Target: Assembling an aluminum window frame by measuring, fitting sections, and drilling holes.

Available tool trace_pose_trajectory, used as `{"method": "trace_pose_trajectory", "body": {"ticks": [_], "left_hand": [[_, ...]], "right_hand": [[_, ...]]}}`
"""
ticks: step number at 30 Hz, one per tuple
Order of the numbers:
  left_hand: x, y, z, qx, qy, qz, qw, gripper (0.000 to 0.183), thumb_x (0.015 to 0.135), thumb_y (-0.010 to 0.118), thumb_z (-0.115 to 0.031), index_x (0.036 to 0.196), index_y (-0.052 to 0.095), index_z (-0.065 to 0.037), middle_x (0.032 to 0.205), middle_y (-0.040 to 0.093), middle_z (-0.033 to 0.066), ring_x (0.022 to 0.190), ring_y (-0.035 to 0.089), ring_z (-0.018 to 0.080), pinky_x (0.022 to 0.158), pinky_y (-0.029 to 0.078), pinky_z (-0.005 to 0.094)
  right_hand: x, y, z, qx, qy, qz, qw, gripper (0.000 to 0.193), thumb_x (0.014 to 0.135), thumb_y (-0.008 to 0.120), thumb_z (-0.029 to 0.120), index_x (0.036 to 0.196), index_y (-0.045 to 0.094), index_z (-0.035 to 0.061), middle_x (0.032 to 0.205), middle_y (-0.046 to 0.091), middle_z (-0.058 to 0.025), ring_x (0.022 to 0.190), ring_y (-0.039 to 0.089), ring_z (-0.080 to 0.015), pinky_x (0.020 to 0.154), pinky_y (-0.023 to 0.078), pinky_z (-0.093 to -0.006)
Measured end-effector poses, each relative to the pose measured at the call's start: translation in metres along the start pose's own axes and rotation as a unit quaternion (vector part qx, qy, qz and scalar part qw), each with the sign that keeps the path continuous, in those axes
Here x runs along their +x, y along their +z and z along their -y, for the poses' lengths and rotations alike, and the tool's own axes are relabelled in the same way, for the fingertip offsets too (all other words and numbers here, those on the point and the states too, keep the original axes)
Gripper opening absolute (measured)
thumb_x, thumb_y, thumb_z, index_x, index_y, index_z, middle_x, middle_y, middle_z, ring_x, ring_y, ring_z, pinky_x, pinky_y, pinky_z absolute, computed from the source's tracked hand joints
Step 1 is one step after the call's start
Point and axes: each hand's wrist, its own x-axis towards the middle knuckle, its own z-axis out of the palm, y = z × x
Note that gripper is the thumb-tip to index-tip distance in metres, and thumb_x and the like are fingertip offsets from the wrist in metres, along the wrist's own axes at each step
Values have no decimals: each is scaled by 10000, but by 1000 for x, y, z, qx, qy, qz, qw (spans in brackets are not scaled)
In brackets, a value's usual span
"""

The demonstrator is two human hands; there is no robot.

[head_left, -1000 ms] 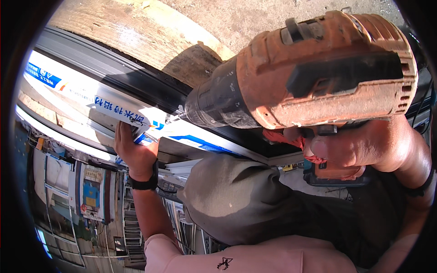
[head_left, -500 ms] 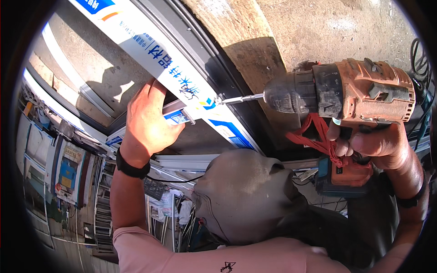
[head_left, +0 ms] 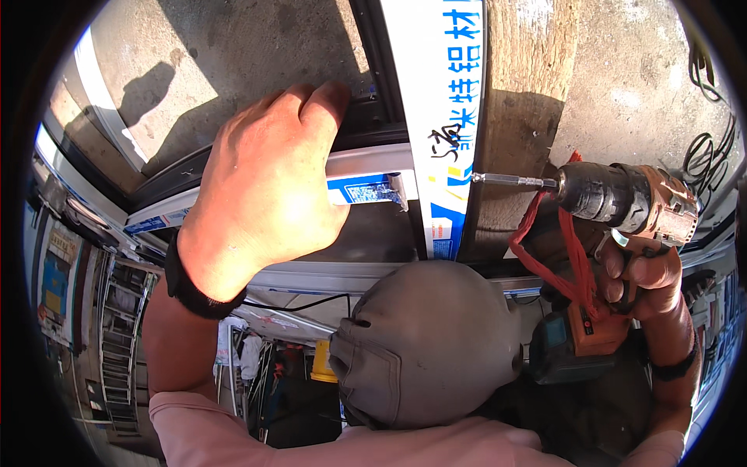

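Observation:
My left hand (head_left: 268, 179) is wrapped over the crossbar (head_left: 369, 159) of a metal frame, its fingers curled across the far side. A blue label sits on that bar beside my thumb. The crossbar meets a wider frame bar (head_left: 451, 101) covered in white film with blue print. My right hand (head_left: 646, 276) grips a cordless drill (head_left: 622, 198), orange and black, by its handle. The long screwdriver bit (head_left: 513, 180) points left, its tip at the right edge of the wide bar; whether it touches I cannot tell. A red strap (head_left: 576, 261) hangs from the drill.
My knee in grey-brown cloth (head_left: 436, 342) rises just below the frame. A wooden board (head_left: 521, 70) lies right of the wide bar, on concrete. Black cable (head_left: 704, 156) coils at the far right. Ladders (head_left: 124, 319) and a yellow object (head_left: 323, 362) are at lower left.
The wide bar now appears more upright in view and further right. The drill sits lower and further right, its bit tip at the bar's edge. My left hand still holds the crossbar.

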Motion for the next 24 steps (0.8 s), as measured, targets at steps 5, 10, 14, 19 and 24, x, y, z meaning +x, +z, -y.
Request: {"method": "trace_pose_trajectory", "body": {"ticks": [5,10,14,19,24], "left_hand": [[3,-3,-5,25,-9,10,1000,754,599,769,-62,1302,496,-47,958,599,197,900,607,418,778,512,468],[1,3,-1,41,-1,-10,999,708,598,775,-77,1258,521,-44,928,600,189,871,616,404,767,515,468],[0,2,-1,41,-5,-8,999,657,609,769,-91,1222,537,-43,892,609,182,859,621,400,765,522,462],[1,3,-1,61,1,-21,998,606,619,754,-85,1191,558,-37,905,624,195,885,631,403,769,529,463],[0,7,1,73,-7,-21,997,616,630,739,-101,1216,561,-29,926,639,208,904,640,406,805,539,451]], "right_hand": [[-4,-15,1,36,26,6,999,656,656,779,181,1238,535,4,852,629,-114,562,621,-214,509,535,-311],[9,-9,5,-42,-16,-9,999,626,659,778,197,1213,553,13,825,630,-106,563,615,-209,511,532,-308],[11,-20,-3,-20,-34,33,999,588,668,774,178,1195,560,26,787,605,-80,553,593,-196,500,512,-304],[7,-27,-7,11,-62,52,997,538,747,723,129,1225,511,0,790,574,-73,562,604,-197,511,585,-382],[10,-5,-4,-36,-85,7,996,517,698,743,109,1176,562,24,809,588,-101,582,585,-191,497,517,-310]]}}
